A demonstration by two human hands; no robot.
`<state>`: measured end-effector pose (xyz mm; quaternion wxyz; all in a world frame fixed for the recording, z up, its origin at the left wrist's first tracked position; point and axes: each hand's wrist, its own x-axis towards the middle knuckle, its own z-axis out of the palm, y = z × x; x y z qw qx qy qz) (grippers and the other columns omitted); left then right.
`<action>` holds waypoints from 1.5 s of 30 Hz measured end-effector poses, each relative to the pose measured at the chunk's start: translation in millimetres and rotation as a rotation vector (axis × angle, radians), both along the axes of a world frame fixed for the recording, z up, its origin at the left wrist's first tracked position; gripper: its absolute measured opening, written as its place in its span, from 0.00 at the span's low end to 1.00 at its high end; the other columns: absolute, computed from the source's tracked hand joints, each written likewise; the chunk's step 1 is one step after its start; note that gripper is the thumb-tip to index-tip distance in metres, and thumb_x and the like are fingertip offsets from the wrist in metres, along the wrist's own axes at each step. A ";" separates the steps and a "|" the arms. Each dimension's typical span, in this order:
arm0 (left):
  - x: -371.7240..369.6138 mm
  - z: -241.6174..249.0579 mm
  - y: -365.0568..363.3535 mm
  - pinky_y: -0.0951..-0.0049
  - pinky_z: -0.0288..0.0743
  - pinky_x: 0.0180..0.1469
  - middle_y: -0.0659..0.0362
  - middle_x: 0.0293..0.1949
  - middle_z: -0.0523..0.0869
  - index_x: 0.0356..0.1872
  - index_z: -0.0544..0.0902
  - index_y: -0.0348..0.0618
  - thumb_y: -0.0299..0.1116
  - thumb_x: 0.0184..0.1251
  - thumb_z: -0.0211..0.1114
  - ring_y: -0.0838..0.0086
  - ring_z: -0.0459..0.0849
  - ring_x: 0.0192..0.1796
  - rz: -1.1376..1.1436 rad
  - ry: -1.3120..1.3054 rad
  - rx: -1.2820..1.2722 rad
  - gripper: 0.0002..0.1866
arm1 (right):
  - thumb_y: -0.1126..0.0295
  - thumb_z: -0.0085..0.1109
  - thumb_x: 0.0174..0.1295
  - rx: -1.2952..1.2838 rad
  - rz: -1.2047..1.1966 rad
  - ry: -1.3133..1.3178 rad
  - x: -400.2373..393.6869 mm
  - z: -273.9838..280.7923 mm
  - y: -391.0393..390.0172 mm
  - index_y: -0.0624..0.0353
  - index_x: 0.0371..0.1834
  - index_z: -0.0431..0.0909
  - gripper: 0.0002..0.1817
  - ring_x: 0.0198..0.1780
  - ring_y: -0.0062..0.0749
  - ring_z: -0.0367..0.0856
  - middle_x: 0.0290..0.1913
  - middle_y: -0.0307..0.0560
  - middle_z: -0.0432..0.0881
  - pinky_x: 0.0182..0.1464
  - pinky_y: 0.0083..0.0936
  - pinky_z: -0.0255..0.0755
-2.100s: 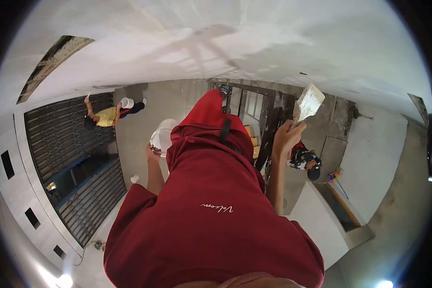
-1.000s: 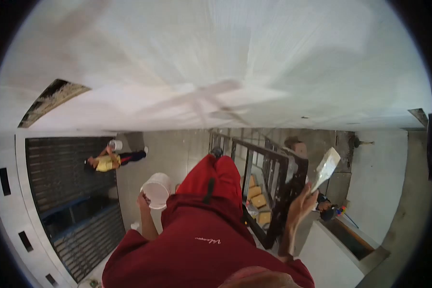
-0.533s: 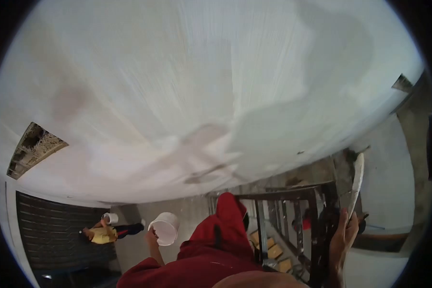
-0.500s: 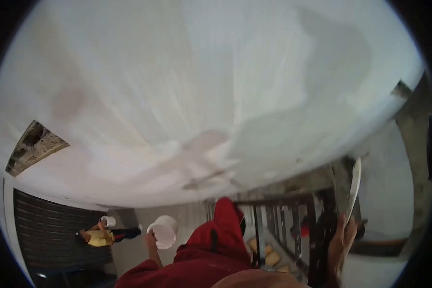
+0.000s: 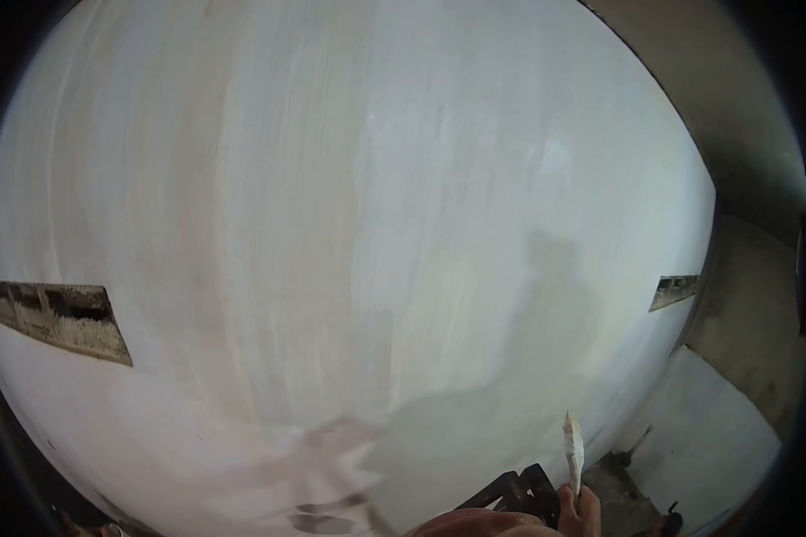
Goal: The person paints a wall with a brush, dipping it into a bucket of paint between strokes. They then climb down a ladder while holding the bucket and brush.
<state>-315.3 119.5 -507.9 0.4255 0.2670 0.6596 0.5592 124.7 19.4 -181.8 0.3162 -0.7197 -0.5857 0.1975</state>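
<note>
My right hand (image 5: 582,512), low and right of centre, is closed around the lower end of a paintbrush (image 5: 574,447). I see the brush nearly edge-on, coated white and narrowing to a tip that points up. A tall white wall (image 5: 313,206) with vertical streaks fills most of the view behind it. The brush stands in front of the wall's lower right part. My left hand is out of view, and so is the bucket.
Dark bars of a ladder or railing (image 5: 510,490) rise beside my right hand. A rough opening (image 5: 58,318) breaks the wall at left, a smaller opening (image 5: 676,291) at right. A brownish ceiling (image 5: 698,80) meets the wall's upper right edge. A pale surface (image 5: 716,430) lies lower right.
My view has tilted up to the wall. The bucket in my left hand, my red clothing and the person in yellow below have left it. The brush now appears lower and further left.
</note>
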 end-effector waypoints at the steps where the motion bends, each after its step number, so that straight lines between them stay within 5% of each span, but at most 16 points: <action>1: 14.5 12.4 15.1 0.71 0.67 0.31 0.59 0.28 0.73 0.29 0.74 0.39 0.34 0.67 0.61 0.70 0.71 0.32 -0.039 -0.026 0.029 0.10 | 0.48 0.45 0.73 -0.013 -0.004 -0.038 13.6 3.6 3.6 0.69 0.44 0.75 0.28 0.37 0.45 0.73 0.37 0.57 0.78 0.39 0.40 0.68; 5: 54.5 41.1 47.5 0.70 0.67 0.34 0.58 0.31 0.72 0.32 0.74 0.38 0.33 0.67 0.60 0.68 0.70 0.35 -0.165 -0.207 0.091 0.09 | 0.49 0.46 0.72 0.120 0.051 -0.027 10.5 10.3 -2.2 0.69 0.51 0.75 0.28 0.38 0.46 0.76 0.40 0.59 0.80 0.41 0.40 0.69; 8: 68.6 51.1 57.2 0.70 0.68 0.36 0.57 0.33 0.72 0.33 0.74 0.37 0.32 0.68 0.59 0.68 0.70 0.37 -0.218 -0.346 0.106 0.08 | 0.48 0.44 0.73 -0.105 0.026 0.059 7.9 24.8 -2.1 0.67 0.56 0.75 0.29 0.50 0.55 0.78 0.50 0.65 0.81 0.52 0.42 0.69; 11: 76.9 56.1 58.7 0.70 0.68 0.37 0.56 0.36 0.72 0.35 0.73 0.36 0.31 0.68 0.58 0.67 0.70 0.40 -0.237 -0.447 0.112 0.08 | 0.55 0.52 0.70 0.069 -0.057 -0.057 7.6 18.9 -5.1 0.68 0.33 0.73 0.21 0.28 0.37 0.73 0.25 0.51 0.76 0.33 0.35 0.66; 14: 71.0 61.2 48.4 0.69 0.69 0.39 0.55 0.38 0.72 0.37 0.73 0.36 0.30 0.68 0.57 0.66 0.69 0.42 -0.223 -0.524 0.125 0.07 | 0.56 0.50 0.71 0.059 -0.023 -0.081 10.4 19.2 -2.4 0.69 0.33 0.72 0.22 0.34 0.57 0.81 0.29 0.63 0.81 0.38 0.44 0.69; 17: 55.9 70.6 28.6 0.69 0.69 0.41 0.55 0.40 0.72 0.39 0.73 0.35 0.29 0.68 0.57 0.65 0.69 0.45 -0.201 -0.580 0.125 0.07 | 0.55 0.52 0.69 0.110 -0.019 -0.016 18.8 6.4 3.5 0.68 0.31 0.73 0.22 0.28 0.49 0.76 0.24 0.59 0.76 0.34 0.42 0.66; 20: 34.7 94.1 15.9 0.69 0.70 0.43 0.54 0.42 0.72 0.40 0.72 0.34 0.28 0.69 0.56 0.64 0.69 0.47 -0.216 -0.622 0.124 0.07 | 0.53 0.51 0.70 0.044 -0.034 -0.027 8.0 28.3 -5.3 0.70 0.31 0.72 0.24 0.35 0.67 0.79 0.27 0.70 0.78 0.38 0.50 0.69; 32: -14.1 160.4 7.8 0.68 0.71 0.50 0.50 0.51 0.71 0.48 0.71 0.31 0.24 0.70 0.53 0.61 0.67 0.57 -0.283 -0.665 0.123 0.09 | 0.51 0.49 0.70 -0.014 -0.020 -0.003 7.4 38.4 -8.1 0.69 0.33 0.72 0.25 0.35 0.61 0.80 0.29 0.66 0.79 0.40 0.48 0.69; 35: -13.6 162.8 -10.0 0.68 0.72 0.52 0.50 0.53 0.71 0.49 0.71 0.30 0.23 0.70 0.52 0.60 0.67 0.59 -0.285 -0.671 0.117 0.10 | 0.48 0.51 0.70 0.070 -0.007 -0.019 14.2 18.7 1.5 0.68 0.30 0.73 0.27 0.27 0.49 0.75 0.25 0.59 0.76 0.33 0.44 0.66; 38: -13.8 162.8 -37.6 0.68 0.72 0.54 0.49 0.55 0.70 0.51 0.70 0.29 0.22 0.70 0.52 0.59 0.66 0.61 -0.279 -0.683 0.113 0.11 | 0.51 0.49 0.70 -0.046 0.063 0.045 18.5 31.9 3.2 0.69 0.32 0.74 0.26 0.36 0.58 0.80 0.29 0.64 0.79 0.41 0.45 0.69; 41: -19.1 169.2 -68.7 0.67 0.73 0.56 0.48 0.57 0.70 0.53 0.70 0.28 0.21 0.71 0.51 0.58 0.66 0.64 -0.276 -0.709 0.111 0.12 | 0.50 0.52 0.70 0.081 0.086 0.052 23.3 18.1 7.3 0.68 0.29 0.74 0.26 0.23 0.37 0.71 0.20 0.54 0.74 0.29 0.39 0.66; 43: -23.6 178.5 -98.4 0.67 0.73 0.57 0.47 0.58 0.70 0.54 0.70 0.28 0.20 0.71 0.50 0.57 0.66 0.65 -0.281 -0.724 0.121 0.13 | 0.50 0.50 0.70 0.021 0.076 0.086 23.0 23.8 5.7 0.69 0.32 0.74 0.26 0.33 0.58 0.78 0.27 0.66 0.78 0.39 0.45 0.69; 45: -24.5 197.8 -132.3 0.67 0.73 0.58 0.47 0.60 0.70 0.55 0.70 0.27 0.19 0.71 0.50 0.57 0.66 0.67 -0.288 -0.746 0.150 0.14 | 0.51 0.50 0.70 0.058 0.079 0.089 28.4 17.2 13.7 0.69 0.30 0.72 0.26 0.30 0.60 0.76 0.27 0.69 0.76 0.36 0.47 0.69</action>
